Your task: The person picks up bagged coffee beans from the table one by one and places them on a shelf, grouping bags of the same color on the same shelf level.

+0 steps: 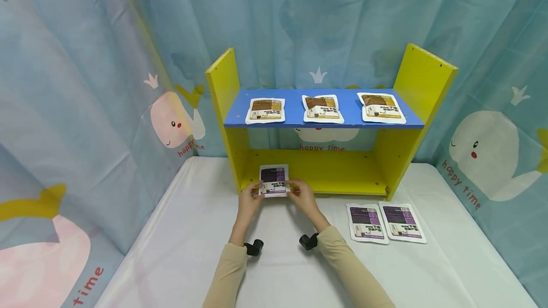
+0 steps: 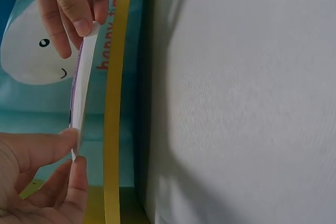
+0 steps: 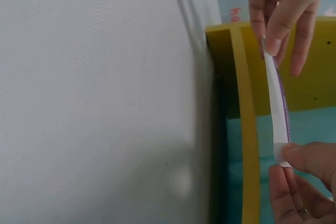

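Here we go, and we start with the left hand (image 1: 249, 200), thumb and fingers pinched on the held packet (image 1: 274, 180) at its eight-o'clock side. That purple-printed packet shows against the left part of the yellow lower board (image 1: 334, 170); whether they touch, we can't tell. At its four-o'clock side, the right hand (image 1: 302, 197) pinches too, thumb against fingers! Up at one o'clock from there, three brown packets (image 1: 323, 109) line the blue shelf (image 1: 293, 101). And between three and four, we've two purple packets (image 1: 367, 224) side by side on the white table (image 1: 150, 260).
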`<state>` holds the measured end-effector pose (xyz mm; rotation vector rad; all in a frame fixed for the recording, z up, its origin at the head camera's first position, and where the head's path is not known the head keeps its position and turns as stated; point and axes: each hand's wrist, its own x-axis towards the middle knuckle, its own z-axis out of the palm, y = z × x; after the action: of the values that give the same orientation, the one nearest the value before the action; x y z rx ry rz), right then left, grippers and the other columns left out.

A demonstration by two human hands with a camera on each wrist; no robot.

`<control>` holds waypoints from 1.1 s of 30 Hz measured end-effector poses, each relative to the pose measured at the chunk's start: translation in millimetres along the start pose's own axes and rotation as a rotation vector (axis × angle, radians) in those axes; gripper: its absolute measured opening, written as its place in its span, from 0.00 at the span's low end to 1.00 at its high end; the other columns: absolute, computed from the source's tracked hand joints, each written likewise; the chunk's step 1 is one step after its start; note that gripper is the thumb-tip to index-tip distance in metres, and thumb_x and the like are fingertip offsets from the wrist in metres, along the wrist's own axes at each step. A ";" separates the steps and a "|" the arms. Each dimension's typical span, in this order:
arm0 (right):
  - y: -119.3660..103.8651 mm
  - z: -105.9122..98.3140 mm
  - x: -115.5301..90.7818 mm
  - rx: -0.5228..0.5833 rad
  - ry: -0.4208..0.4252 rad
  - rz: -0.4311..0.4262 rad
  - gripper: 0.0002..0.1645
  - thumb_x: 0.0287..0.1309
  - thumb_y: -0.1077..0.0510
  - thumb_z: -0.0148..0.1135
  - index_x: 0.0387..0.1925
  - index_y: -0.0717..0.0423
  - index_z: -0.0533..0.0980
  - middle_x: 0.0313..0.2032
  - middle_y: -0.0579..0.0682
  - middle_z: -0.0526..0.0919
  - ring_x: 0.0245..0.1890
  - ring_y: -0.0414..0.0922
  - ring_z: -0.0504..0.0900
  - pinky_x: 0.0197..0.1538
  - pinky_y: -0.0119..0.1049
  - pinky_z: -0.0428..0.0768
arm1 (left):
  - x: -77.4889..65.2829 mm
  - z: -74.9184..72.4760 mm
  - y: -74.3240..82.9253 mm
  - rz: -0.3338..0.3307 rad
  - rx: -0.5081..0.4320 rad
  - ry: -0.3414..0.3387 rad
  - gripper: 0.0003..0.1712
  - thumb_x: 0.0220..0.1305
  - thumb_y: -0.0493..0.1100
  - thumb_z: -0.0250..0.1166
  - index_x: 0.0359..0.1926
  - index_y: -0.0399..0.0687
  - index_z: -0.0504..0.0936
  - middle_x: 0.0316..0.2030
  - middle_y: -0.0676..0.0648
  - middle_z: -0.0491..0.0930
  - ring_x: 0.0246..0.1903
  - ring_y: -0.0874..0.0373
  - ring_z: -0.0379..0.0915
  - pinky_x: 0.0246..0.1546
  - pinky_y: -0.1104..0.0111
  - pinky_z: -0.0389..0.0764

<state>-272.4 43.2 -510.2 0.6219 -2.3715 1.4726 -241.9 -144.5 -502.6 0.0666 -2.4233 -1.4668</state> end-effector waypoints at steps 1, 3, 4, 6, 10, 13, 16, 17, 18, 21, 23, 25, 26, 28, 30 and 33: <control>0.5 1.4 1.5 -0.002 -0.003 0.003 0.20 0.46 0.72 0.65 0.45 0.65 0.78 0.43 0.61 0.79 0.32 0.49 0.79 0.37 0.36 0.83 | 0.9 -0.4 -0.9 0.004 -0.004 0.003 0.24 0.52 0.26 0.64 0.53 0.40 0.79 0.52 0.35 0.75 0.43 0.44 0.76 0.33 0.66 0.80; 1.3 4.3 4.6 -0.002 -0.007 0.008 0.19 0.47 0.72 0.65 0.45 0.65 0.79 0.44 0.61 0.79 0.32 0.48 0.79 0.37 0.35 0.83 | 3.1 -1.8 -2.7 0.019 -0.023 0.013 0.23 0.53 0.26 0.64 0.51 0.39 0.79 0.52 0.35 0.76 0.44 0.43 0.76 0.37 0.62 0.81; 1.6 6.1 5.9 -0.004 -0.008 0.007 0.19 0.47 0.72 0.65 0.45 0.65 0.79 0.44 0.62 0.79 0.32 0.48 0.79 0.37 0.34 0.83 | 3.7 -2.5 -4.5 0.037 -0.034 0.021 0.22 0.53 0.26 0.64 0.51 0.38 0.79 0.51 0.34 0.76 0.44 0.42 0.76 0.38 0.61 0.81; 1.7 9.6 8.3 0.002 -0.006 0.011 0.19 0.48 0.71 0.64 0.45 0.66 0.78 0.43 0.62 0.79 0.32 0.48 0.78 0.36 0.33 0.82 | 5.1 -4.7 -6.5 0.070 -0.065 0.033 0.20 0.53 0.27 0.63 0.49 0.37 0.80 0.49 0.33 0.77 0.43 0.41 0.76 0.38 0.59 0.81; 1.3 15.8 11.9 0.034 0.018 0.032 0.19 0.47 0.72 0.65 0.45 0.67 0.78 0.41 0.63 0.79 0.32 0.49 0.78 0.35 0.30 0.80 | 8.5 -7.9 -11.7 0.114 -0.130 0.057 0.19 0.53 0.29 0.64 0.48 0.40 0.81 0.48 0.34 0.77 0.41 0.44 0.77 0.35 0.64 0.82; 1.3 19.1 13.3 0.058 0.026 0.060 0.19 0.47 0.72 0.65 0.45 0.68 0.78 0.39 0.63 0.79 0.31 0.48 0.78 0.34 0.29 0.80 | 10.8 -9.2 -11.1 0.038 -0.161 0.060 0.19 0.54 0.29 0.64 0.49 0.40 0.81 0.50 0.35 0.77 0.43 0.44 0.76 0.36 0.64 0.82; 0.8 21.4 13.8 0.083 0.024 0.107 0.19 0.48 0.71 0.65 0.45 0.67 0.78 0.39 0.62 0.78 0.32 0.48 0.78 0.34 0.28 0.79 | 13.1 -9.4 -8.9 -0.060 -0.137 0.065 0.19 0.54 0.28 0.63 0.49 0.37 0.80 0.51 0.35 0.76 0.46 0.42 0.74 0.40 0.61 0.81; 0.6 21.9 13.9 0.088 0.023 0.126 0.19 0.48 0.70 0.65 0.45 0.67 0.78 0.39 0.62 0.78 0.32 0.48 0.79 0.34 0.28 0.79 | 14.0 -9.1 -9.5 -0.081 -0.131 0.071 0.20 0.54 0.28 0.63 0.50 0.37 0.80 0.51 0.35 0.76 0.46 0.42 0.74 0.42 0.62 0.81; 0.4 22.2 13.9 0.097 0.022 0.144 0.19 0.49 0.70 0.65 0.46 0.67 0.78 0.39 0.62 0.78 0.32 0.48 0.79 0.34 0.29 0.79 | 14.8 -8.9 -9.9 -0.094 -0.129 0.075 0.20 0.54 0.28 0.64 0.50 0.36 0.79 0.51 0.35 0.76 0.47 0.42 0.74 0.42 0.63 0.81; -0.3 23.1 15.0 0.135 0.026 0.220 0.19 0.50 0.69 0.64 0.47 0.65 0.78 0.40 0.62 0.79 0.35 0.50 0.80 0.36 0.32 0.81 | 16.1 -8.4 -9.6 -0.110 -0.152 0.080 0.20 0.55 0.29 0.64 0.51 0.34 0.78 0.52 0.34 0.75 0.49 0.42 0.73 0.42 0.68 0.81; -0.8 23.7 16.1 0.153 0.031 0.258 0.18 0.51 0.68 0.64 0.47 0.65 0.78 0.42 0.62 0.80 0.37 0.52 0.81 0.37 0.35 0.82 | 16.1 -8.2 -8.3 -0.115 -0.189 0.083 0.21 0.55 0.28 0.63 0.52 0.31 0.76 0.53 0.32 0.74 0.49 0.40 0.73 0.43 0.68 0.80; -0.9 24.9 17.4 0.161 0.037 0.284 0.18 0.52 0.67 0.64 0.47 0.64 0.78 0.42 0.61 0.81 0.38 0.52 0.81 0.39 0.37 0.82 | 16.1 -8.1 -6.8 -0.135 -0.231 0.090 0.21 0.55 0.27 0.62 0.52 0.29 0.76 0.53 0.32 0.74 0.50 0.39 0.72 0.47 0.66 0.80; -1.0 25.5 17.9 0.159 0.040 0.287 0.18 0.52 0.66 0.64 0.47 0.64 0.78 0.42 0.61 0.81 0.39 0.53 0.81 0.39 0.38 0.82 | 16.2 -7.8 -6.4 -0.147 -0.244 0.094 0.20 0.55 0.27 0.62 0.52 0.29 0.76 0.54 0.32 0.74 0.51 0.39 0.72 0.48 0.64 0.79; -1.5 26.7 19.2 0.156 0.049 0.294 0.17 0.52 0.65 0.64 0.47 0.63 0.79 0.42 0.61 0.81 0.39 0.52 0.81 0.40 0.38 0.82 | 17.9 -5.9 -11.0 -0.142 -0.266 0.116 0.19 0.55 0.28 0.63 0.51 0.30 0.77 0.52 0.33 0.75 0.50 0.39 0.72 0.50 0.60 0.78; -2.2 27.9 20.0 0.153 0.057 0.290 0.17 0.52 0.65 0.64 0.46 0.63 0.79 0.41 0.61 0.82 0.39 0.53 0.82 0.40 0.38 0.82 | 24.5 -0.3 -29.5 -0.078 -0.302 0.151 0.18 0.55 0.33 0.65 0.49 0.35 0.80 0.50 0.37 0.78 0.46 0.45 0.75 0.48 0.62 0.78; -3.2 29.6 20.8 0.157 0.063 0.285 0.16 0.53 0.66 0.64 0.46 0.64 0.79 0.41 0.61 0.82 0.40 0.53 0.82 0.40 0.39 0.83 | 30.0 5.3 -45.6 -0.014 -0.301 0.173 0.17 0.56 0.37 0.66 0.48 0.37 0.81 0.48 0.38 0.80 0.45 0.46 0.75 0.46 0.61 0.78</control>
<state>-289.2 11.0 -511.4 0.2728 -2.3881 1.7813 -277.3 -167.5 -537.5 0.1380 -2.0493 -1.7378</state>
